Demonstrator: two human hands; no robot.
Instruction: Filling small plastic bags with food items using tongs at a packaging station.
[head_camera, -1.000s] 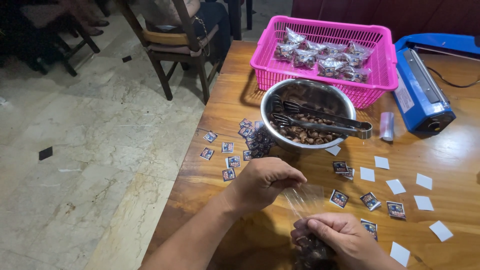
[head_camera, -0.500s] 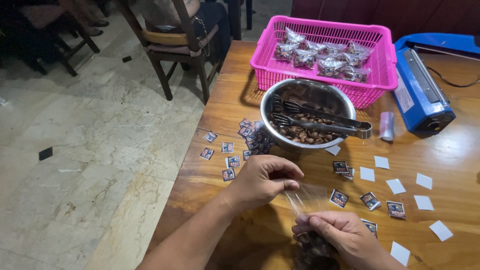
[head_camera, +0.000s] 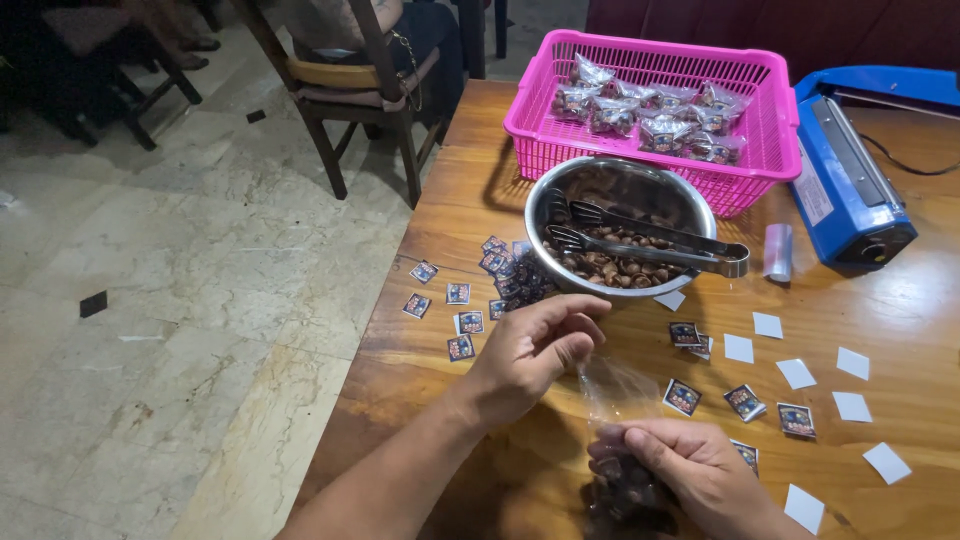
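Head view: a clear bag (head_camera: 612, 400), judged light, limp and slippery, is gripped at its filled base by the closed right hand (head_camera: 690, 472); its mouth is neared by the half-open, empty left hand (head_camera: 530, 355).

Clear plastic bag (head_camera: 615, 420), upright, lower part filled with dark brown pieces, empty top crinkled, above the table's near edge
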